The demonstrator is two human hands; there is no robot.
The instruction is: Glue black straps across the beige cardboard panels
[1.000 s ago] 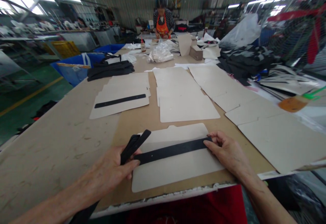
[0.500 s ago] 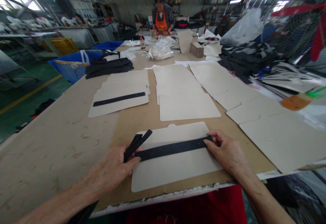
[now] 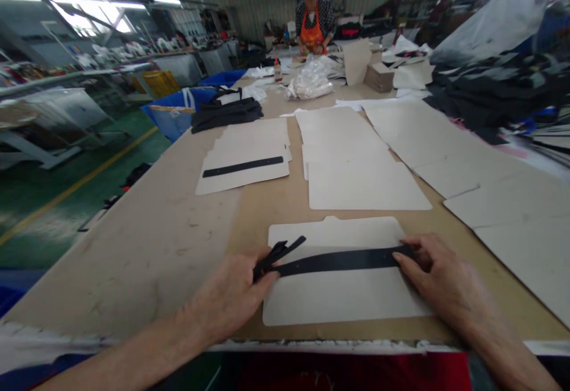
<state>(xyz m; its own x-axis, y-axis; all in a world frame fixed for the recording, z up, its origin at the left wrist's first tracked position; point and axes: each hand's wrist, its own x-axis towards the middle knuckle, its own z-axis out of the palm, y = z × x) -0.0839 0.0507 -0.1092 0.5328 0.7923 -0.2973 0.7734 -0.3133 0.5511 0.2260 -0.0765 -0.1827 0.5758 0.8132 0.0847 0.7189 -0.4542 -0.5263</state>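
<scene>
A black strip (image 3: 341, 260) stretches between my two hands across a pale board (image 3: 347, 302) near the table's front edge. Its left end is pinched by my left hand (image 3: 243, 278), which also grips several more black strips, bunched with their ends sticking up. At the other end, my right hand (image 3: 439, 269) pinches the strip between thumb and fingers by the board's right edge. Whether the strip lies flat on the board along its whole length I cannot tell.
Beyond lie overlapping pale boards (image 3: 365, 186), more at the right (image 3: 529, 254), and a left stack (image 3: 243, 178) topped by a black strip. Folded black cloth (image 3: 227, 113), a clear plastic bag (image 3: 309, 79) and a blue bin (image 3: 167, 121) stand farther off. A person in an orange apron (image 3: 312, 32) works opposite.
The view has turned left, so things appear shifted to the right. Both hands still hold the strip, and the board beneath it now looks squarer to the table edge.
</scene>
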